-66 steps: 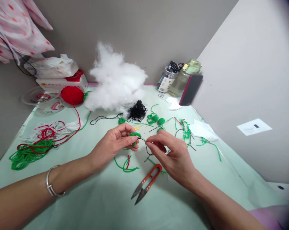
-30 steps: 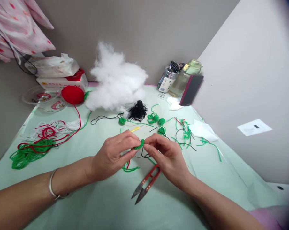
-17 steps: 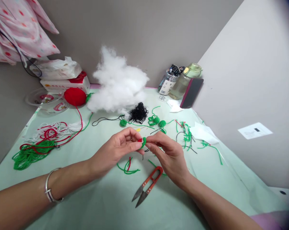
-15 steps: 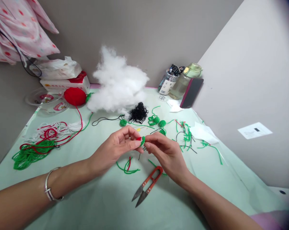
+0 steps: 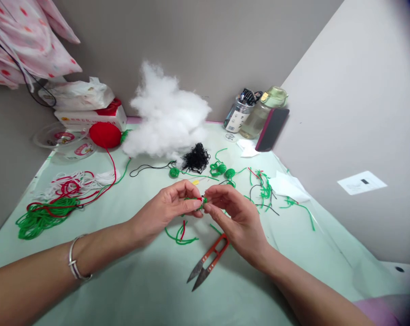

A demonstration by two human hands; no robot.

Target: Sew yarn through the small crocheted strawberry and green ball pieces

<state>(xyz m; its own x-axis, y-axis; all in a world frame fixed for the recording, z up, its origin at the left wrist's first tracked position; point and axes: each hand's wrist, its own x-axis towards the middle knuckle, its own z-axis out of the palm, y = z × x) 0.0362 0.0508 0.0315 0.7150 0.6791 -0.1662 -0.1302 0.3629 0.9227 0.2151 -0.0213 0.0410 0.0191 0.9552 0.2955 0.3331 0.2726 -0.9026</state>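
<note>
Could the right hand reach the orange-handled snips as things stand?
Likely yes: the snips lie close by the right hand, nothing else over them, though it pinches a small green piece.

green-lidded bottle (image 5: 253, 122) between labelled jar (image 5: 236, 119) and dark phone (image 5: 272, 130)

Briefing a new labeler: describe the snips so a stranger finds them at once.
On the pale green tabletop, find the right hand. The snips lie below and left of it in the picture, blades toward the near side. Unlike the limp green and red yarn scraps nearby, they are rigid, with an orange handle and two dark, parted blades.
</note>
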